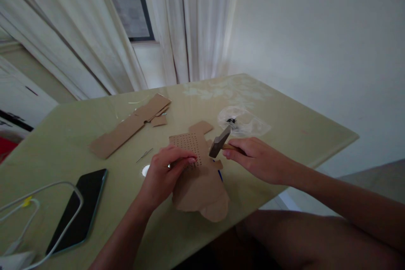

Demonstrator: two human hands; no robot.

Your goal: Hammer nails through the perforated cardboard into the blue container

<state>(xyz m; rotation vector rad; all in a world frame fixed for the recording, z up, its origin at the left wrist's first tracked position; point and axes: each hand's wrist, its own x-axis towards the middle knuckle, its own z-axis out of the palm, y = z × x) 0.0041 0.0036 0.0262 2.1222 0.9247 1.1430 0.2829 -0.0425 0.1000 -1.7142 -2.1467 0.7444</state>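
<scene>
My right hand [256,158] is wrapped round the wooden handle of a small hammer [220,142], its metal head raised just right of a cut cardboard piece [202,190]. Rows of small dark dots [185,141], holes or nail heads, mark the upper part of that cardboard. Over the dots' lower rows, my left hand [169,168] has its thumb and forefinger pinched together. Whatever is between those fingertips is too small to make out. A thin metal pin-like tool [144,155] lies left of the cardboard, and a small white round thing [145,171] shows beside my left hand.
A clear plastic bag [248,122] with small black pieces [231,121] lies behind the hammer. Long cardboard strips [133,126] and a scrap [159,121] are at the back left. A phone [79,211] and a white cable [74,187] occupy the table's [284,114] left front.
</scene>
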